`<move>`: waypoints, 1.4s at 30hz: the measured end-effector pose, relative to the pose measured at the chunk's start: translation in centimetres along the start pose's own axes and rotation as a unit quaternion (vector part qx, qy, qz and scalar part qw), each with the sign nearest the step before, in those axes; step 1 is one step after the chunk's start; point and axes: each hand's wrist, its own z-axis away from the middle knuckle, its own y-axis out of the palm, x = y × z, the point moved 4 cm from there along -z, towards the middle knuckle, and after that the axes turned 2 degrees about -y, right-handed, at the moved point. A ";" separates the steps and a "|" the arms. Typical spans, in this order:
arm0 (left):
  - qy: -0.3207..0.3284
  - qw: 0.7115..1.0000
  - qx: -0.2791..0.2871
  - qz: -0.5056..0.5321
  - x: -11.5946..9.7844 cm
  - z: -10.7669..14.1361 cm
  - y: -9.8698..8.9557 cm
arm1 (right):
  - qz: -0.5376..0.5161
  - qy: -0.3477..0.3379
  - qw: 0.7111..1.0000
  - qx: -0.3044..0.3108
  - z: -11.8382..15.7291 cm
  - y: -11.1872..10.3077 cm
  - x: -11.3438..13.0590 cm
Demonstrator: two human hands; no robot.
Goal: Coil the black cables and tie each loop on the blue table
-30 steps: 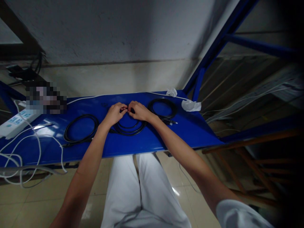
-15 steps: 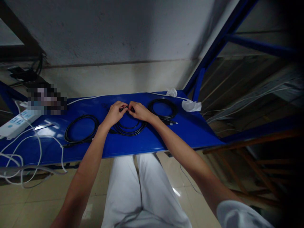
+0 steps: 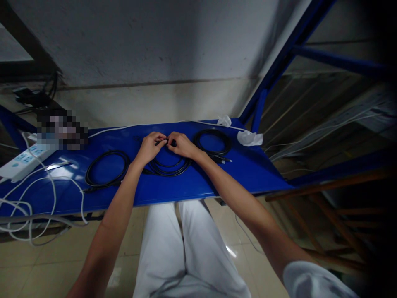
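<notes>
- Mid coil (image 3: 169, 175), black cable: lies on blue table (image 3: 182, 192), mostly on nr side of the grip; L coil (image 3: 105, 185) left of it.
- L hand (image 3: 154, 143): palm down, thumb & fingers pinching far part of mid coil.
- R hand (image 3: 179, 143): pinching same cable, fingers curled; hands nearly touching, forearms angled in.
- R coil (image 3: 228, 142): just right of R hand.
- White scraps (image 3: 249, 139): far R corner, by white cord (image 3: 124, 126).
</notes>
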 end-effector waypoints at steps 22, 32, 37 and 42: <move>0.029 0.999 -0.003 0.034 -0.6 0.2 0.2 | -0.011 0.032 0.999 -0.009 -0.1 0.4 -1.0; 0.037 0.999 0.003 0.039 -0.9 0.2 0.0 | 0.011 0.054 0.998 0.010 0.2 0.2 -0.5; 0.028 0.999 0.015 0.034 -1.1 0.3 0.1 | 0.004 0.088 0.996 0.007 0.3 0.0 -0.5; 0.027 0.999 0.022 0.040 -1.1 0.3 0.1 | 0.002 0.099 0.995 0.000 0.2 -0.2 -0.2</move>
